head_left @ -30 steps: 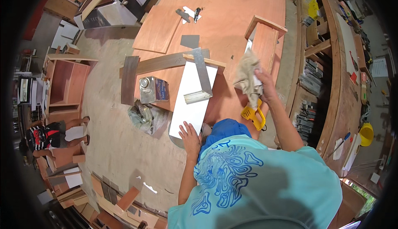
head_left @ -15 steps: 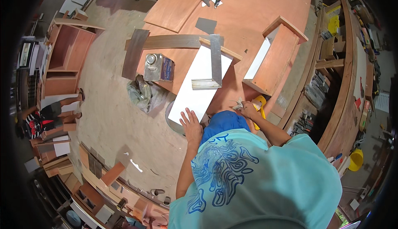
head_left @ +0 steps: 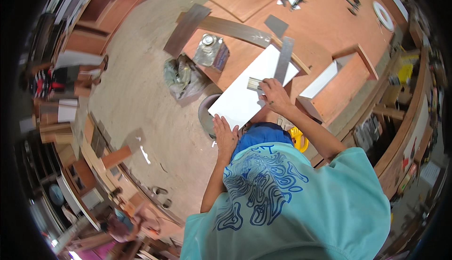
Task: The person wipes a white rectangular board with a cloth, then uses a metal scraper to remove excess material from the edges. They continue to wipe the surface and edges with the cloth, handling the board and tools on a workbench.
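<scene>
A long white panel [head_left: 245,101] slants across my lap and over the table edge. On its near end lies my left hand [head_left: 226,136], flat with the fingers stretched out. My right hand [head_left: 275,95] is on the panel's right side, its fingers curled at the edge of a small bundle of thin pale strips [head_left: 254,84]. My hand covers part of that bundle. Just beyond it a grey-brown strip [head_left: 284,60] lies across the panel's far end. A yellow-handled tool [head_left: 298,139] rests beside my right thigh, partly hidden by my arm.
A metal can [head_left: 211,52] and dark laminate strips [head_left: 235,30] sit on the wooden table [head_left: 325,10]. To the right stands a wooden drawer box [head_left: 341,88]. A plastic bag [head_left: 181,78] hangs near the table's left edge, with a round bucket [head_left: 205,116] below. Another person [head_left: 44,80] is far left.
My right hand has moved from beside the yellow-handled tool up to the strip bundle on the white panel. My left hand stays on the panel. The whole view has shifted.
</scene>
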Demonstrator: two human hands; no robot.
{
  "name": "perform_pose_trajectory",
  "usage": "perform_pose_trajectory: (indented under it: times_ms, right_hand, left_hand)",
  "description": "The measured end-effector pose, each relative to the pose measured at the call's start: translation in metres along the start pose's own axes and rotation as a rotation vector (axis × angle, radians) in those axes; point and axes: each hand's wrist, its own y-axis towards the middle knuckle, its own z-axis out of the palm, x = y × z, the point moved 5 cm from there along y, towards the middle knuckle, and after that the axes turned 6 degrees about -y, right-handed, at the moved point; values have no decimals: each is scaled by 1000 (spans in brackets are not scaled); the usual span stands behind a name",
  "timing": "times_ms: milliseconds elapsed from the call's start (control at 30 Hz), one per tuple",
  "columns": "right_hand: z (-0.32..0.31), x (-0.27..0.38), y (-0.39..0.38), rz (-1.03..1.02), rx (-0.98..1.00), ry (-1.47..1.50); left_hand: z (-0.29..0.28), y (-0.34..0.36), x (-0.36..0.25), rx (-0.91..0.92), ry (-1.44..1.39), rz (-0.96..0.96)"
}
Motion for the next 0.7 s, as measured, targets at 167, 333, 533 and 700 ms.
perform_pose_trajectory:
  times_ms: [167, 333, 533, 700]
  right_hand:
    - [14, -9, 5, -64, 86, -150]
    - [20, -20, 13, -167, 189, -217]
    - [27, -26, 19, -190, 326, -343]
    - [23, -27, 24, -176, 356, -398]
  left_hand:
    - [22, -16, 39, -84, -386, -407]
    - [24, 7, 53, -233, -609, -471]
    - [14, 53, 73, -373, -1097, -522]
    - [17, 81, 93, -126, -1214, -489]
